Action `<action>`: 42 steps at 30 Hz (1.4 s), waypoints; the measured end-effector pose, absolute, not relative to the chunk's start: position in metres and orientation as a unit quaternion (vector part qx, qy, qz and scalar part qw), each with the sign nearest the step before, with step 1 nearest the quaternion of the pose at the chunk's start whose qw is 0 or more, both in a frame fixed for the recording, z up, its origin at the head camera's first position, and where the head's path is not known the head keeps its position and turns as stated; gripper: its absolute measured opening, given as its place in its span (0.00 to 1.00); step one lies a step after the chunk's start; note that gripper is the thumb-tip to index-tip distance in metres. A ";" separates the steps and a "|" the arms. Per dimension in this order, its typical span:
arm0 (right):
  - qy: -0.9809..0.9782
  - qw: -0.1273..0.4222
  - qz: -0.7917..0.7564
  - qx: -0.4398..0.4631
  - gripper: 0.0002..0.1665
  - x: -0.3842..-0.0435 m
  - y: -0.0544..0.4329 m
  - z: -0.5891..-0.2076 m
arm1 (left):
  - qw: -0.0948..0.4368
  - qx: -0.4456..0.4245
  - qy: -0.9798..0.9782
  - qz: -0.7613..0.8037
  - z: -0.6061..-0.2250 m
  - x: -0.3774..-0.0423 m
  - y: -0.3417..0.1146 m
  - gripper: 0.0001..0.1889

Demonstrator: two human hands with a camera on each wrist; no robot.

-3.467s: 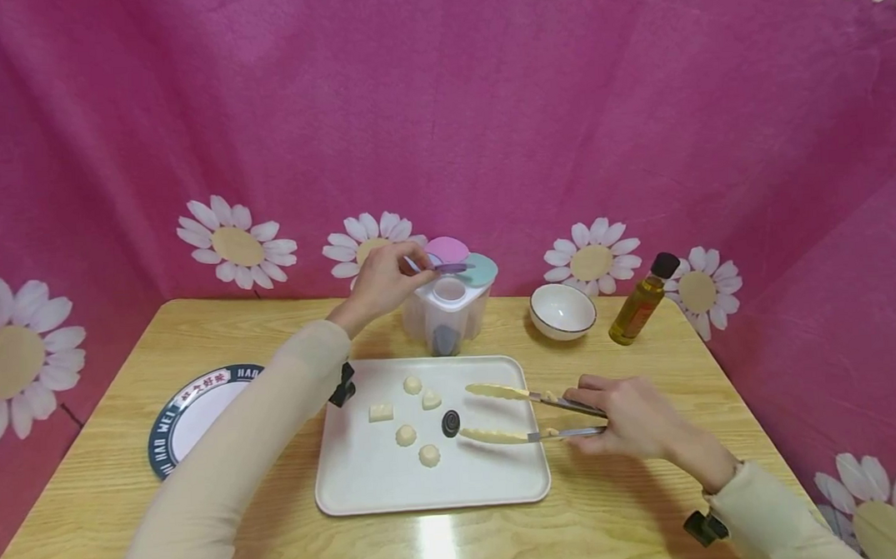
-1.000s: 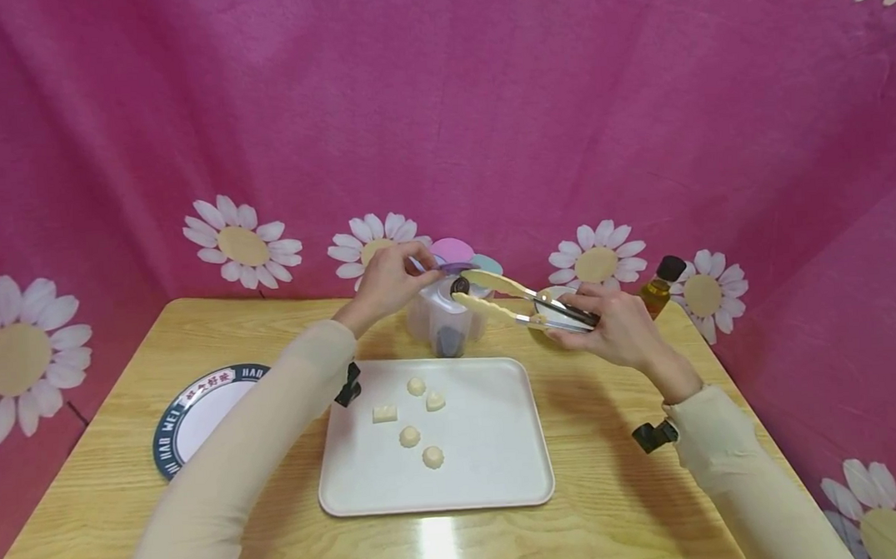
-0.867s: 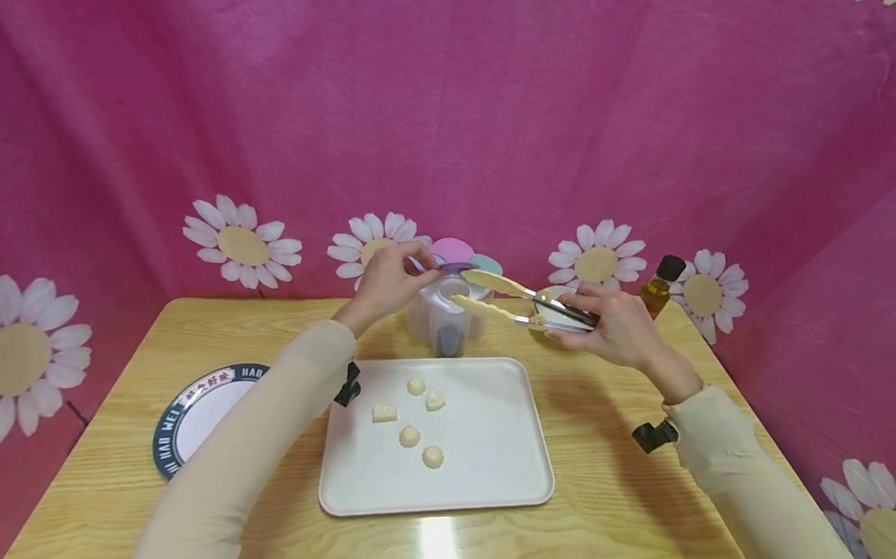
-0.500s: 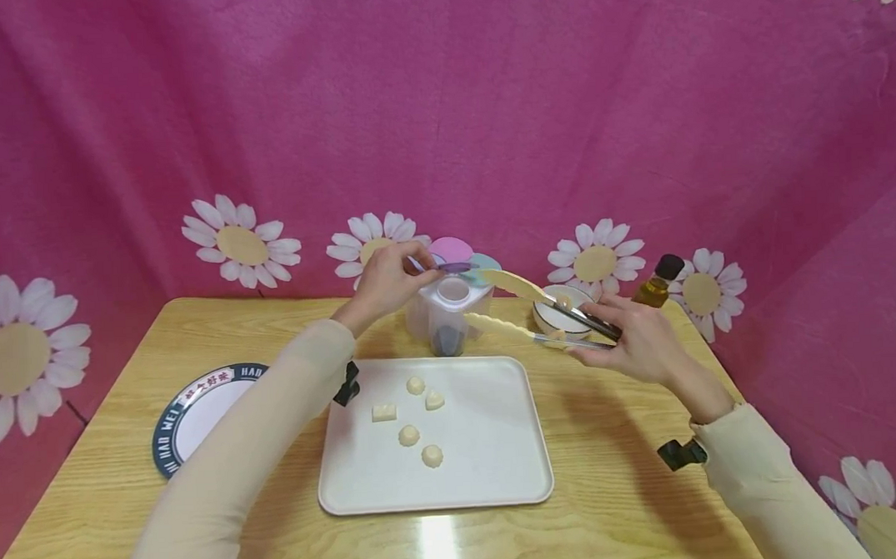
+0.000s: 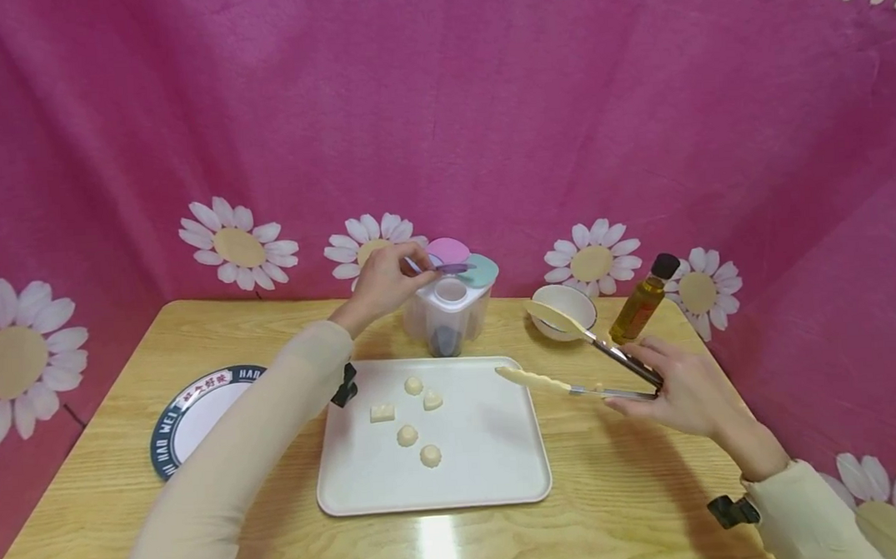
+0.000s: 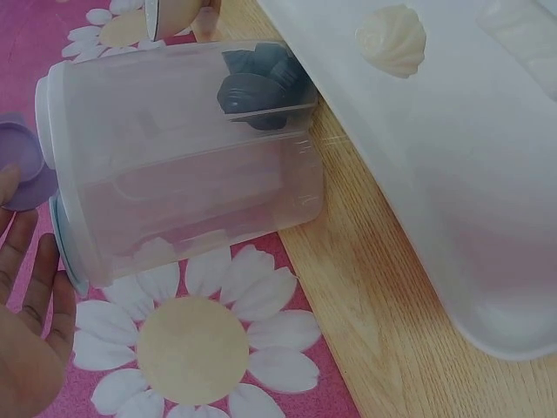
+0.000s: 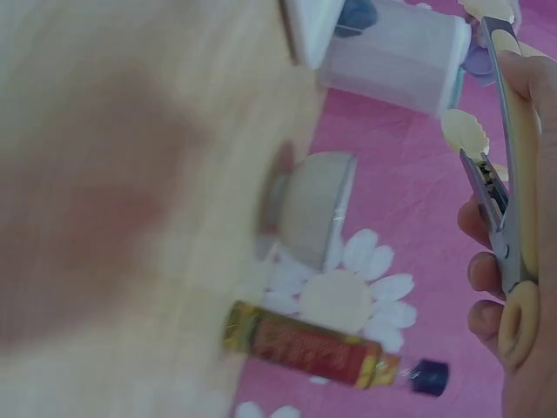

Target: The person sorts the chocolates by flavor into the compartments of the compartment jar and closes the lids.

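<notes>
Magenta cloth (image 5: 440, 105) printed with big white daisies walled in the wood-grained counter (image 5: 340, 551), and the far middle was where the action sat! The left grip (image 5: 388, 278) pinched the thin purple lid (image 5: 457, 268) clear of a round opening on the translucent plastic container (image 5: 449, 313), while the right grip (image 5: 689, 394) held metal tongs (image 5: 591, 338), their pale, wavy-edged arms spread wide with nothing between them, one tip above the far right corner of the smooth white tray (image 5: 494, 469).

Dark moulded pieces (image 5: 446, 340) lay low in the container's front, so this looked like a pause between transfers; the next move seemed to call for either pressing that lid down or bringing the tongs left for a gentle squeeze.

And what pieces! Five pale ones (image 5: 406, 435) dotted the tray: fluted domes, a heart, a ridged block, waxy-looking and probably slippery. Far right, a glossy white bowl (image 5: 580, 303) and a glass bottle (image 5: 640, 309) of golden liquid; left, a dark-rimmed plate (image 5: 170, 421), partly hidden by a cream sleeve (image 5: 238, 455).
</notes>
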State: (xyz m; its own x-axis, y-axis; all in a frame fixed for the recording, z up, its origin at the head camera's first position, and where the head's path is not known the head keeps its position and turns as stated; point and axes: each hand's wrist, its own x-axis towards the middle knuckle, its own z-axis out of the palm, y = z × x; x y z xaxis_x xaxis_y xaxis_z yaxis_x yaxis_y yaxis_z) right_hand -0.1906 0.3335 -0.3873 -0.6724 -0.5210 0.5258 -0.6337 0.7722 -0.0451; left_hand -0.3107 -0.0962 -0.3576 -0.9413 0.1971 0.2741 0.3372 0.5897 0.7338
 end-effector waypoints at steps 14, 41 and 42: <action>-0.935 0.234 0.117 0.239 0.37 -0.156 0.382 -0.436 | 0.077 -0.147 -0.887 -0.431 -0.358 -0.309 -0.096 0.07; -0.966 0.159 0.086 0.183 0.32 -0.163 0.411 -0.468 | 0.077 -0.144 -0.886 -0.435 -0.359 -0.308 -0.095 0.07; -0.968 0.154 0.083 0.181 0.32 -0.163 0.412 -0.468 | 0.078 -0.145 -0.885 -0.435 -0.360 -0.309 -0.095 0.07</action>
State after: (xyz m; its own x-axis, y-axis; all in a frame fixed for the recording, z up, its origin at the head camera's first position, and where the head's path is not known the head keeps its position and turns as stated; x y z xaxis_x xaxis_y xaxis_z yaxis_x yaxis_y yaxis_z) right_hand -0.1626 0.4116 -0.4682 -0.8874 -0.3241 0.3280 -0.3754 0.9208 -0.1059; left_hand -0.3087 -0.0950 -0.3596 -0.9458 0.1887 0.2644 0.3246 0.5789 0.7480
